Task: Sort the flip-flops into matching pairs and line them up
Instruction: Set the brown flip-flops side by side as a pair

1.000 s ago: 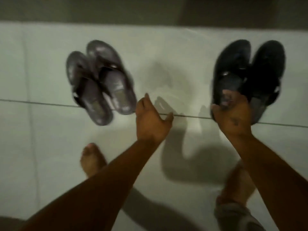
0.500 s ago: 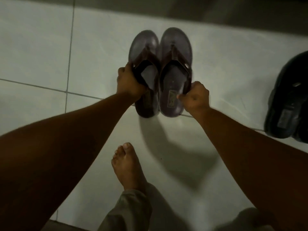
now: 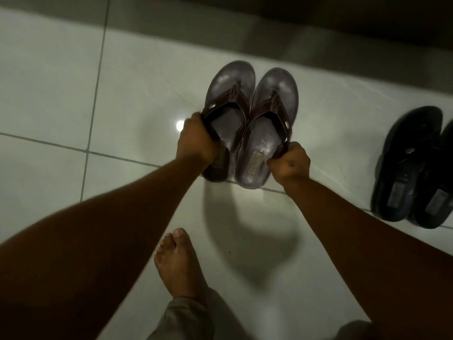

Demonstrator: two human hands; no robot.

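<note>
Brown straps cross two grey-soled flip-flops that lie side by side on the white tiled floor (image 3: 61, 94), toes pointing to the far side, inner edges touching. The left brown flip-flop (image 3: 226, 106) is gripped at its outer strap and edge by the left hand (image 3: 196, 141), fingers curled closed around it. The right brown flip-flop (image 3: 268, 133) is gripped at its outer edge, near the heel end of the strap, by the right hand (image 3: 290, 163), closed into a fist on it. Both heels sit on a grout line running across the floor. A label patch shows on each heel; the print cannot be read.

To the right, well apart from the brown pair, a black pair of flip-flops (image 3: 411, 168) rests on the floor, the two pieces close together, toes also to the far side, partly cut off by the frame edge. Neither hand touches it.

Near the bottom centre a bare foot (image 3: 179, 263) stands flat on the tile, with a grey trouser cuff (image 3: 181, 317) at the ankle. A dark strip (image 3: 269, 25) runs along the far edge of the tiles. A small bright reflection shows on the tile just left of the left hand.
</note>
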